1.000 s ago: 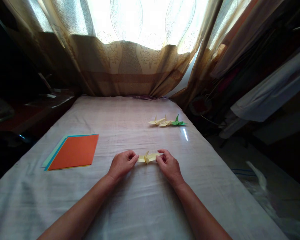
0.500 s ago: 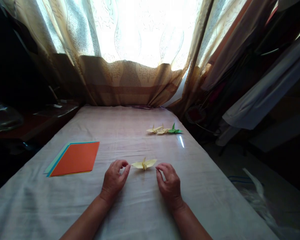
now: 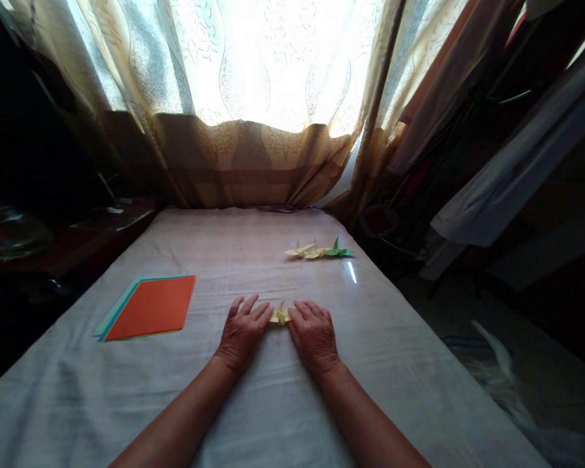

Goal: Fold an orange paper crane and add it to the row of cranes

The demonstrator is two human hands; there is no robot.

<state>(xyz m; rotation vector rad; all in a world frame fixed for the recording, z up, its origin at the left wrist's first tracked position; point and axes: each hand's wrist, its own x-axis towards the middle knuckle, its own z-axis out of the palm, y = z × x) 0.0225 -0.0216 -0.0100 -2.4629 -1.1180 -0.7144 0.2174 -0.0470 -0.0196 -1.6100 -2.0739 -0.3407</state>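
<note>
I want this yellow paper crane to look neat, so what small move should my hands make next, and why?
Probably lift both palms straight up. The left hand and right hand lie flat on the wings of the yellow crane, with only its middle peak showing between them. The wings look pressed against the cloth-covered table, so raising the hands would let you check the creases.

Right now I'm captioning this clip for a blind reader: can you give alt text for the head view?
Two bare hands, left hand and right hand, lie palms down, flat on a yellow paper crane on a cloth-covered table. Orange-topped coloured paper lies left; three folded cranes sit farther back, before a bright curtained window.
</note>
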